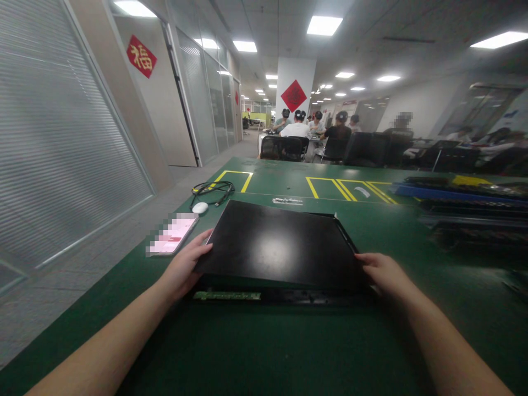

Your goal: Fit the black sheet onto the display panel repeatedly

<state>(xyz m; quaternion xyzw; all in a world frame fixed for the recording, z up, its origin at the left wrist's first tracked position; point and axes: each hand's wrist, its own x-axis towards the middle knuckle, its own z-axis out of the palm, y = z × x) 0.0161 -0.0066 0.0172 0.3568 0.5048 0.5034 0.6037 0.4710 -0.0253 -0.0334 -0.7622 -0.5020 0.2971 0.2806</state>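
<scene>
**Both hands on the black panel, near edge of the desk**

I have a flat, glossy black rectangular panel (280, 245) lying in front of me on the green-matted desk (289, 352), and it sits at twelve o'clock from my body, between my two hands. My left hand (185, 267) is at nine o'clock of the panel, fingers curled loosely over its left near corner, thumb on top. My right hand (381, 272) is at three o'clock, fingers laid half open against the right near corner, touching the edge rather than wrapped around it. Under the panel's near edge I can see a darker frame with a narrow green circuit strip (226, 296) showing at seven o'clock.

As I judge it, the risk is a slip: the surface is slick and my hold is at the corners only, so an uneven lift could tilt the panel and let it slide. It could also scrape or press on the exposed circuit strip beneath if it comes down crooked.

At ten o'clock of the panel, just beside my left hand, lies a pink-screened phone (172, 235); beyond it at eleven o'clock are a small white mouse (200, 207) and a coiled black cable (212, 190). Stacked dark trays (466, 206) lie at two o'clock.
</scene>
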